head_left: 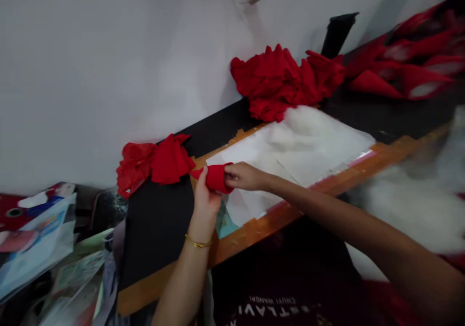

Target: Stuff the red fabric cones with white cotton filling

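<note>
A small red felt cone [217, 178] is held between both hands above the table, its narrow tip toward the left and its mouth toward the right. My left hand [206, 193] is closed around the tip end, thumb on top. The fingers of my right hand [244, 176] are curled at the mouth, some reaching inside; whether they hold anything in there is hidden. Under the hands lies a white sheet [250, 154], with a heap of white stuffing [305, 130] on it to the right.
A big pile of red felt pieces [279, 81] rests against the wall, with smaller red pieces [169, 159] to the left. Several red cones [407, 71] lie at the far right. Brown tape [261, 224] edges the work surface. Plastic packages [39, 248] lie at lower left.
</note>
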Tool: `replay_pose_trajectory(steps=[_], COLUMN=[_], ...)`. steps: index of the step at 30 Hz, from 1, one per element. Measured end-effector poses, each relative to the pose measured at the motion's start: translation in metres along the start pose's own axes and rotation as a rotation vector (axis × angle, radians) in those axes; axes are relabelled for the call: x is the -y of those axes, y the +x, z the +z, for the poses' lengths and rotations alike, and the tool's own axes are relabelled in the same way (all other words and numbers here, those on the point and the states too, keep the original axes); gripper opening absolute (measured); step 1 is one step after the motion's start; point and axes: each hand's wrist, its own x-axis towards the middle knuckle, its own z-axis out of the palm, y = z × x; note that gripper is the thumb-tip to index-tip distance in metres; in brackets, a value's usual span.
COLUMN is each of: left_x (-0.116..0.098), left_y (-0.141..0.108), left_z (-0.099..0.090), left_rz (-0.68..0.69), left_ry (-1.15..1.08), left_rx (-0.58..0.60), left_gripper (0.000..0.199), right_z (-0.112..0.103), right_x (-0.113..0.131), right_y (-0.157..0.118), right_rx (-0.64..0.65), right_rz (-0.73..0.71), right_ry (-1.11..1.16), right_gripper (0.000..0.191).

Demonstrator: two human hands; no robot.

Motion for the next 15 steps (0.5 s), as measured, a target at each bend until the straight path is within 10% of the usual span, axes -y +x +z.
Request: replay_pose_trajectory(steps=[15], left_x=[0.021], left_y=[-0.033], left_z=[-0.009], left_rz=[0.001], left_ry=[-0.100], left_rx=[0.070], left_gripper=[0.005], right_z=[0.010], right_x=[0.015], right_y=[-0.042], right_rx=[-0.039], right_rz=[0.062], right_ry=[0.278], right_gripper=[0.023])
